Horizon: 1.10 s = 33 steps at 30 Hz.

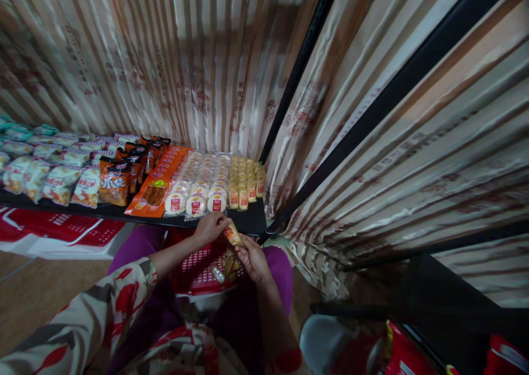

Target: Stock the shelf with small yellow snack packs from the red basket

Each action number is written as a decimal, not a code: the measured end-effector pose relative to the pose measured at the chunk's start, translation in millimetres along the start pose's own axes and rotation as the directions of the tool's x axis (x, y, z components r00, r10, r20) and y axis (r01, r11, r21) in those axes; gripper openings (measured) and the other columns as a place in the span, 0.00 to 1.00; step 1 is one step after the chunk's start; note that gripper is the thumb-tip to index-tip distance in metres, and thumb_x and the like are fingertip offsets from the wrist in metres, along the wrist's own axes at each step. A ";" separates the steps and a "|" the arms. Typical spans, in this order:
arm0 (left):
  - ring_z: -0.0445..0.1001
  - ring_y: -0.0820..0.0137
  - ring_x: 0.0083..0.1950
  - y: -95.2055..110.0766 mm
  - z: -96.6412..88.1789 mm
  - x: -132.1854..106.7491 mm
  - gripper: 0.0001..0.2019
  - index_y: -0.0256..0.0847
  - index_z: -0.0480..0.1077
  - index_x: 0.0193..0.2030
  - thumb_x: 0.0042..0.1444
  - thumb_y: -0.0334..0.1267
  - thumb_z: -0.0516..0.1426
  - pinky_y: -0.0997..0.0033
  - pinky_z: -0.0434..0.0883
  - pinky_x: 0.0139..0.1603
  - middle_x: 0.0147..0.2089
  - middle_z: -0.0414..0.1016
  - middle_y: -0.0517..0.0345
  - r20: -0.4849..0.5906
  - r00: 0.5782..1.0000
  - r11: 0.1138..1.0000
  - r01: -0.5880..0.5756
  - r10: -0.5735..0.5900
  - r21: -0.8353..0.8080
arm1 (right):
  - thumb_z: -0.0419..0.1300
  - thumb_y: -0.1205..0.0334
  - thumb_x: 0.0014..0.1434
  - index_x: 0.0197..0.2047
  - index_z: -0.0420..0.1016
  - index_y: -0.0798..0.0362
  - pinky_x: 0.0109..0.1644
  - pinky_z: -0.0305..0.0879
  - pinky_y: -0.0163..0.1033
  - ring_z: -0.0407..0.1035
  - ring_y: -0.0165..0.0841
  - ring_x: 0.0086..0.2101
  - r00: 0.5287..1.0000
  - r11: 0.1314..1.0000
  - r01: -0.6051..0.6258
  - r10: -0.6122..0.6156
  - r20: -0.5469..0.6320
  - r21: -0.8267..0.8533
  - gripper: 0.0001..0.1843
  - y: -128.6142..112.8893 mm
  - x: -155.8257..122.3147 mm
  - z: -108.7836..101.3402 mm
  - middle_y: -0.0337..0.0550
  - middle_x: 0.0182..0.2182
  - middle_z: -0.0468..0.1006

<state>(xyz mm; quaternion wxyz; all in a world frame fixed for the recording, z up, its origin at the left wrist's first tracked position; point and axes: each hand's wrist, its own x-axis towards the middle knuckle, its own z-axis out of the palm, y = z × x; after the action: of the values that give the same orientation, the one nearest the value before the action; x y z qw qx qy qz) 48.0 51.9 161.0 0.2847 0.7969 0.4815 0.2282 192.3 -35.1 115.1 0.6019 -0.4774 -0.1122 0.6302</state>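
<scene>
Between my two hands is a small yellow snack packet [232, 234] with a red label. My left hand [211, 227] pinches its upper left end, and my right hand [251, 256] grips its lower right end. Below them a red plastic basket [198, 264] sits between my knees, with a few more wrapped snacks [229, 264] inside. Just beyond my hands, similar yellow packets [243, 185] stand in rows at the shelf's right end. Left of those lie rows of round white wrapped crackers [196, 201] with red labels.
The black shelf [248, 218] also carries a flat orange snack bag [155, 190], orange-black bags [114, 182] and several white bags [61, 182]. Red-and-white baskets [78, 231] stand under it. Black frame bars [355, 135] cross the striped curtain [198, 60]. Red packages [409, 347] lie at lower right.
</scene>
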 end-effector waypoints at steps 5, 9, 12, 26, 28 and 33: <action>0.67 0.73 0.27 0.0 1.7 5.3 0.17 0.39 0.68 0.26 0.57 0.48 0.48 0.76 0.57 0.29 0.25 0.70 0.59 -0.012 0.995 0.995 0.101 -0.101 0.016 | 0.68 0.56 0.43 0.32 0.76 0.55 0.22 0.62 0.26 0.66 0.22 0.20 0.999 0.998 0.042 -0.041 -0.015 0.051 0.14 -6.0 -1.9 5.3 0.38 0.23 0.76; 0.65 0.73 0.26 -4.6 2.9 5.6 0.19 0.39 0.66 0.24 0.57 0.49 0.47 0.75 0.56 0.28 0.22 0.67 0.60 -0.044 0.988 0.988 0.148 -0.150 -0.031 | 0.67 0.53 0.44 0.33 0.76 0.55 0.23 0.61 0.26 0.65 0.22 0.21 0.995 0.994 0.098 -0.098 0.001 0.048 0.16 -9.9 -1.4 8.6 0.38 0.24 0.76; 0.66 0.72 0.26 -10.8 6.2 4.2 0.19 0.39 0.65 0.23 0.57 0.49 0.46 0.75 0.57 0.28 0.22 0.66 0.60 -0.053 0.980 0.977 0.185 -0.191 -0.102 | 0.68 0.55 0.42 0.37 0.76 0.53 0.22 0.58 0.26 0.62 0.21 0.20 0.988 0.987 0.154 -0.155 -0.006 -0.035 0.18 -10.1 1.0 9.4 0.35 0.23 0.74; 0.72 0.71 0.34 -11.5 18.7 -9.5 0.09 0.39 0.69 0.35 0.55 0.37 0.48 0.73 0.67 0.39 0.33 0.74 0.58 0.033 0.985 0.951 0.174 -0.171 -0.257 | 0.64 0.54 0.44 0.35 0.75 0.52 0.37 0.64 0.34 0.69 0.30 0.31 0.882 0.805 0.438 -0.471 0.018 -0.400 0.15 -29.6 25.3 21.2 0.40 0.31 0.77; 0.72 0.70 0.42 -9.9 17.7 -7.0 0.10 0.39 0.69 0.40 0.53 0.32 0.50 0.71 0.66 0.46 0.40 0.74 0.55 -0.020 0.994 0.978 0.103 -0.108 -0.182 | 0.63 0.54 0.45 0.35 0.76 0.51 0.36 0.64 0.34 0.68 0.30 0.29 0.870 0.754 0.458 -0.489 0.063 -0.471 0.13 -35.3 26.3 23.5 0.39 0.30 0.77; 0.70 0.69 0.43 0.3 13.1 0.4 0.17 0.37 0.67 0.49 0.50 0.29 0.52 0.69 0.66 0.48 0.45 0.72 0.52 0.008 1.000 0.996 0.013 -0.012 -0.083 | 0.61 0.55 0.48 0.35 0.77 0.48 0.34 0.62 0.34 0.66 0.30 0.26 0.832 0.604 0.502 -0.533 0.154 -0.619 0.10 -49.4 26.9 27.7 0.36 0.28 0.76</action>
<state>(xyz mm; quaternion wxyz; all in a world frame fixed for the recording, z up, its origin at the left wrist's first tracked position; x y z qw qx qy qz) 56.7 49.1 151.6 0.3208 0.7823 0.4754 0.2432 208.9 12.6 152.2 0.5622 -0.6130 -0.4378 0.3413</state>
